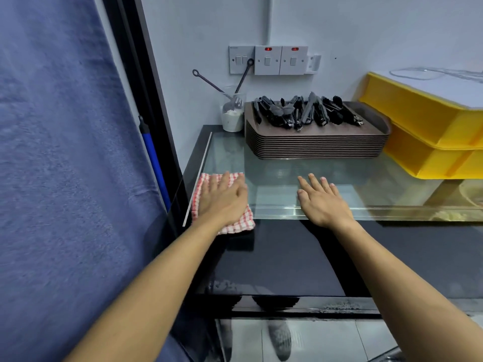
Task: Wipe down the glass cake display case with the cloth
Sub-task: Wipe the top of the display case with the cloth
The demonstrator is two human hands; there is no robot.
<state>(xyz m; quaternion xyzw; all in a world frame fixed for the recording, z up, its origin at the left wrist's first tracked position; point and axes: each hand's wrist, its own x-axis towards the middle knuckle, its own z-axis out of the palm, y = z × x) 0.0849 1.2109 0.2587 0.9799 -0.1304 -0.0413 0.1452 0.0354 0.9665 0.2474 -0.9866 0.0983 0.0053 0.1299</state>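
Both forearms reach straight forward over the glass-topped cake display case (287,163). The left hand (222,198) lies palm-down, fingers straight and together, pressing the red-and-white checked cloth (235,226) flat on the glass near the case's left front corner. The right hand (322,201) rests palm-down on the glass just beside it, fingers spread, holding nothing.

A bakery or cake shop's service area is shown: a glass display case (300,163) is topped by stacked brown serving trays (316,145) loaded with black tongs (305,111), with yellow plastic crates (423,131) seen just beside the trays.
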